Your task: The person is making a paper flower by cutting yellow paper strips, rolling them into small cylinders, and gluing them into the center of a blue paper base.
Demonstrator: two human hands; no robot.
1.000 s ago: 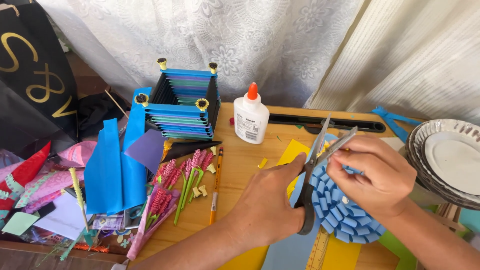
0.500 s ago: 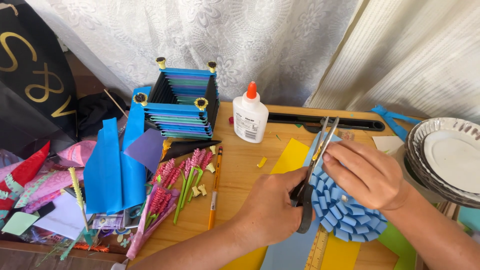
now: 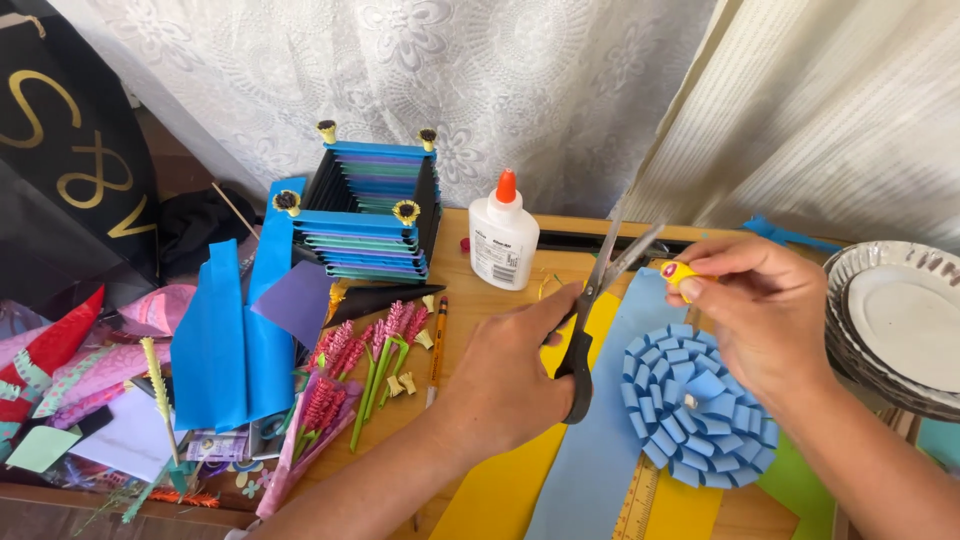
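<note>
We see the left hand (image 3: 500, 375) closed around the black handles of the scissors (image 3: 597, 300), whose 2 blades stand apart and point up toward the curtain (image 3: 560, 80). The right hand (image 3: 775, 310) pinches a small yellow roll (image 3: 678, 275) between thumb and fingertips, just beside the blade tips; whether roll and blades touch, we cannot tell. Below the right hand lies a blue paper flower (image 3: 700, 405) of layered loops, resting on a blue sheet (image 3: 600, 450) that overlaps a yellow sheet (image 3: 500, 490) on the wooden worktop (image 3: 455, 300). A ruler (image 3: 640, 505) shows at the lower edge, between the sheets. Behind the scissors stands a white glue bottle (image 3: 503, 245) with an orange cap. To its left we note a box (image 3: 370, 215) built of stacked blue and dark strips, with 4 small paper flowers on its corners. Near the left wrist lie a pencil (image 3: 437, 345) and pink paper blooms (image 3: 335, 385) on green stems. At the far right sits a stack of silver plates (image 3: 900, 320), well apart from the scissors.
</note>
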